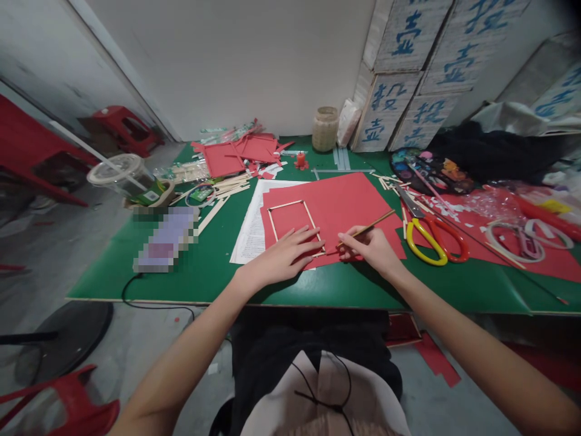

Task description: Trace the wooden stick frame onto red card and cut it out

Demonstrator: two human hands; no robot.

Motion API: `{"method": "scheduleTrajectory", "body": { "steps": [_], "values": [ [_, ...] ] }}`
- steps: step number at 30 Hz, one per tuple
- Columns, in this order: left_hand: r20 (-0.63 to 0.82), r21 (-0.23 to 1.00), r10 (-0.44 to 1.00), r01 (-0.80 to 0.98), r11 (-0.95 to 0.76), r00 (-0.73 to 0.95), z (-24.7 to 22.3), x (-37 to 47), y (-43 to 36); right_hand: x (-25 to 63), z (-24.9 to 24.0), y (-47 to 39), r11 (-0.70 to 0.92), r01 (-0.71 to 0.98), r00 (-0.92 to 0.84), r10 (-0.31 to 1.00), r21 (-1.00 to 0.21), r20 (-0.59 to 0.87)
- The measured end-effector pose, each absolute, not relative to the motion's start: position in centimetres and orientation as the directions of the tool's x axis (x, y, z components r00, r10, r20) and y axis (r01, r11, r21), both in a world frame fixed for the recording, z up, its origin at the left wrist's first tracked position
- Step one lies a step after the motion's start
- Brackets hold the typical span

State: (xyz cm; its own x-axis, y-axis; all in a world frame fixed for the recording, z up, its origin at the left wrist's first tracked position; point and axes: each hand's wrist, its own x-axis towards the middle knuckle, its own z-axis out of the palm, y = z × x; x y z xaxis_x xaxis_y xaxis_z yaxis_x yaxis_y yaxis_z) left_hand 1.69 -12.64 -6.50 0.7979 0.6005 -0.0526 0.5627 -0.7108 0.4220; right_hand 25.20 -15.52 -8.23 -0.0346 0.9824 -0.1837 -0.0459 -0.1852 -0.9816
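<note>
The left hand [290, 251] lies palm down, its fingers stretched out and slightly parted, over the lower right part of a four-sided frame of thin wooden sticks [285, 206], which rests on a large red sheet [345, 206] at the near middle of the green table [267, 295]. The right hand [370, 245] is just beside it, thumb and fingers pinched around a thin brown stick [373, 224] held like a pencil, slanting down toward the frame's near right corner; whether its tip touches the paper I cannot tell. A white printed sheet [249, 233] sticks out from under the red one on the left. Near the right hand lie scissors [423, 220] with one yellow and one red handle, and beyond them a dark palette [429, 171]. Farther back stand a small red candle [300, 160] and a pale jar [325, 130], while a lidded clear cup [129, 175] with a straw sits toward the table's left edge
</note>
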Motion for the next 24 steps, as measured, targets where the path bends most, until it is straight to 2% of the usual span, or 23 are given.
{"method": "scheduleTrajectory", "body": {
  "steps": [9,18,24],
  "values": [
    [-0.076,0.407,0.609,0.582,-0.704,0.789,-6.3,1.8,-12.8,25.2,-7.9,-15.8,-0.165,0.002,-0.025,0.986,-0.986,-0.165],
    [-0.035,0.392,0.604,0.567,-0.724,0.796,-6.6,1.6,-12.8,27.2,-7.8,-16.0,-0.178,0.008,0.065,0.982,-0.984,-0.177],
    [-0.007,0.278,0.627,0.604,-0.747,0.779,-6.2,2.0,-13.7,28.0,-7.6,-16.0,0.038,0.008,0.156,0.987,-0.999,0.039]
  ]
}}
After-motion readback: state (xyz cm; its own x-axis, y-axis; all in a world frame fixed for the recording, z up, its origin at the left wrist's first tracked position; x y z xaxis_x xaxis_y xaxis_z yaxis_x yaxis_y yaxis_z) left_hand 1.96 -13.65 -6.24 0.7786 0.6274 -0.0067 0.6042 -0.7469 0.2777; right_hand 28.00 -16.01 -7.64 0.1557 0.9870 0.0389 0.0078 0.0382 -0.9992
